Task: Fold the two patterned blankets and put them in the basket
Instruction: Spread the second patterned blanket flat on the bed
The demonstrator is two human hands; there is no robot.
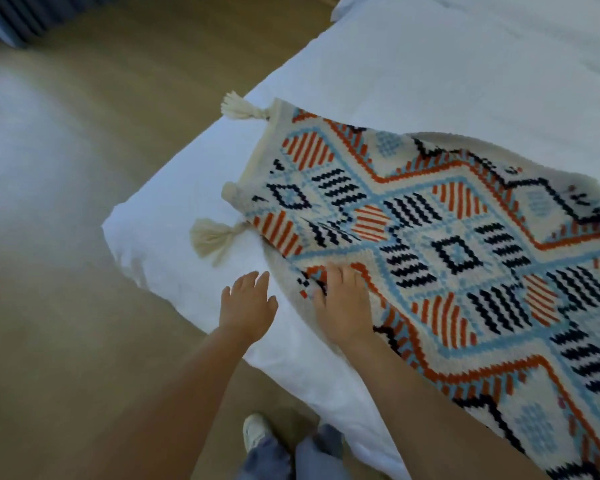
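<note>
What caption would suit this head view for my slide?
The right hand rests on a patterned blanket spread on a white bed; the left hand is open beside it.

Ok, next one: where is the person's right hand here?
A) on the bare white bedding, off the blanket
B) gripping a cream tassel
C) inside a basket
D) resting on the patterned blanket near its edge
D: the right hand lies with fingers laid out on the patterned blanket near its near edge. The left hand is the one over the bare white bedding, and neither touches a tassel.
</note>
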